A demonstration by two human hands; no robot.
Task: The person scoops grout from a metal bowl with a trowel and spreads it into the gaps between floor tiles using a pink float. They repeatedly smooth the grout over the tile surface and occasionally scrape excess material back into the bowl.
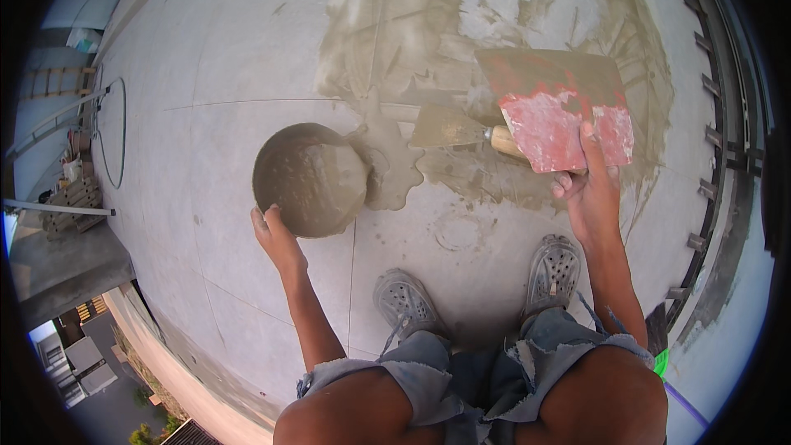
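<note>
My left hand (280,239) is closed on the near rim of a round bucket (276,152). The bucket is tilted to the right, and wet grey-brown mortar (391,169) lies pooled on the floor at its mouth. In my right hand (595,202) is a red plastic spreader (544,119), its far half coated with mortar. My thumb presses on its upper face. A putty knife (449,128) with a wooden handle points left from beneath the spreader. The handle's end is hidden, so whether my right hand also grips it cannot be told.
Smeared mortar (412,16) covers the pale floor ahead. My grey clogs (404,301) stand close behind the pool. A dark slotted metal rail (710,132) runs along the right edge. At far left are metal bars (58,208), a cable loop (124,132) and a drop beyond the floor's edge.
</note>
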